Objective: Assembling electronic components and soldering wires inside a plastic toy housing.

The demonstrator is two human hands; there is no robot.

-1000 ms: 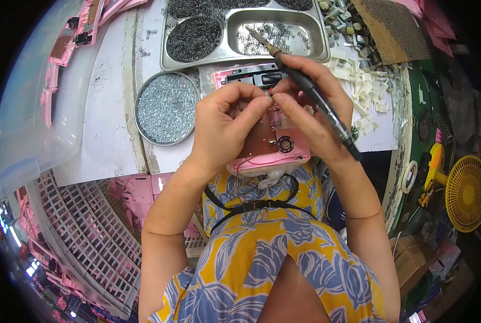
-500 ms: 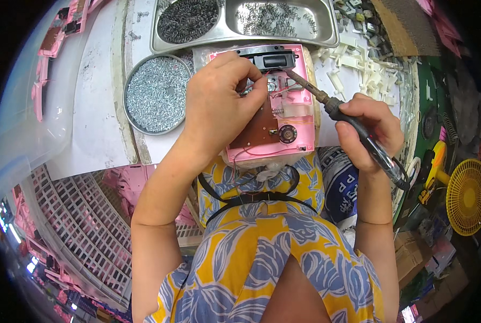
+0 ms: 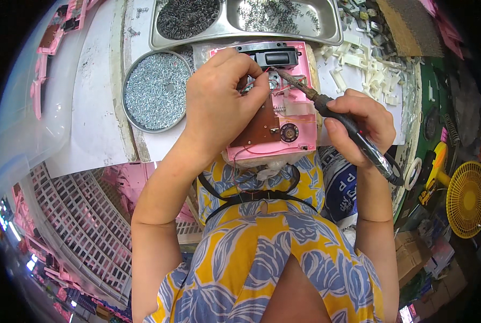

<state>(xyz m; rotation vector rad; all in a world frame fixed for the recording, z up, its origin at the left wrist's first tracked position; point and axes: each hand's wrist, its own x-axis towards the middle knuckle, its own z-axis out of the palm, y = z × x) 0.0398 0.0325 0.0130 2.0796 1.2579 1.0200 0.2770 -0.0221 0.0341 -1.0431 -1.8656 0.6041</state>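
Note:
A pink plastic device shell (image 3: 299,116) lies open on the white table, with a brown circuit board (image 3: 263,129), a small round part and thin red wires inside. My left hand (image 3: 221,102) rests over the board, its fingertips pinching a small part near the wires. My right hand (image 3: 361,121) grips a dark soldering iron (image 3: 353,132) like a pen. The iron's tip points left into the top of the shell, close to my left fingertips.
A round tin of small silver screws (image 3: 155,90) sits left of the shell. A steel divided tray (image 3: 246,21) with dark springs and silver bits lies behind. White plastic pieces (image 3: 369,70) lie right. Pink crates (image 3: 84,226) stand lower left, a yellow fan (image 3: 469,199) right.
Both hands were together over the shell with the iron angled up; now my right hand has drawn back to the right and points the iron's tip into the shell's top.

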